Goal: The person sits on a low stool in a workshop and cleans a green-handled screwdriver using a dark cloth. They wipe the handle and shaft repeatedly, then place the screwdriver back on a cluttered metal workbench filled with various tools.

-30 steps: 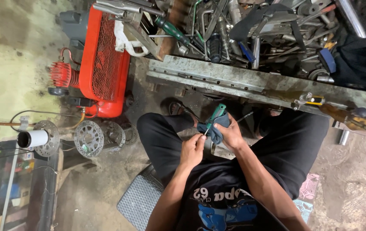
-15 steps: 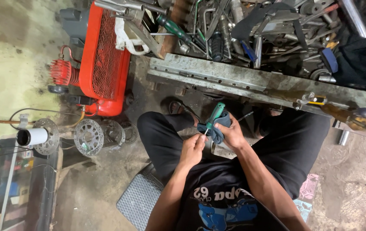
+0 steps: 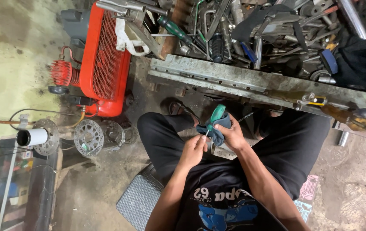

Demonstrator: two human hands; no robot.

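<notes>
I sit with my knees under a metal workbench [image 3: 217,77]. My right hand [image 3: 233,133] grips a dark blue cloth [image 3: 215,133] bunched around a green-handled screwdriver [image 3: 217,114], whose handle sticks up past my fingers. My left hand [image 3: 193,149] is just below, its fingertips pinched at the screwdriver's thin metal shaft where it leaves the cloth. Both hands hover over my lap, between my black-trousered legs.
The workbench top holds a heap of tools [image 3: 251,30], several wrenches and screwdrivers among them. A red air compressor [image 3: 101,60] stands on the floor at left, with metal discs [image 3: 89,137] and a white roll [image 3: 32,137] near it. A grey stool seat [image 3: 142,199] is under me.
The green handle has shifted a little in my right hand, and my left fingers have stayed pinched on the shaft. Nothing else has moved.
</notes>
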